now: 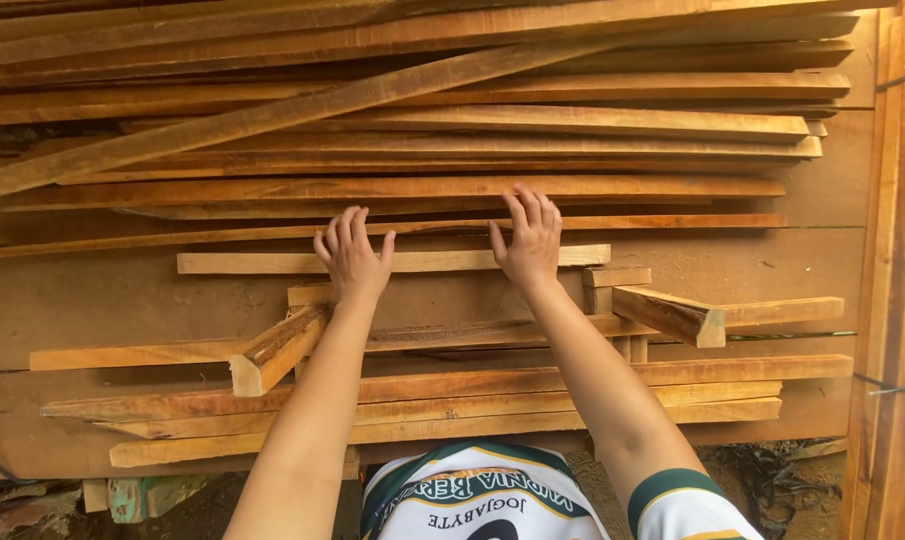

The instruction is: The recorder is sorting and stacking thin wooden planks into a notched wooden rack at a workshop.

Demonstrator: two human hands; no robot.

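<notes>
Head view, looking down on a stack of sawn timber.

Both hands are reaching forward onto one pale short plank (393,261) that is lying flat, its long axis running left to right across the view. The left hand (353,255) is resting on the plank's middle part, fingers together and pointing away from the body, palm down; its grip is flat, not pinching. The right hand (529,238) is lying nearer the plank's right end, fingers slightly spread and laid over the far edge, touching the longer reddish board (673,221) just behind. Neither hand is closing around anything that I can see. The plank is lying directly under and between the two hands, both about equally near.

Surface: a wide brown panel (123,300) is carrying loose offcuts, one angled block (273,352) by the left forearm. Behind, long boards are piling up; a vertical post (898,300) is standing at right. Dirt ground below.
</notes>
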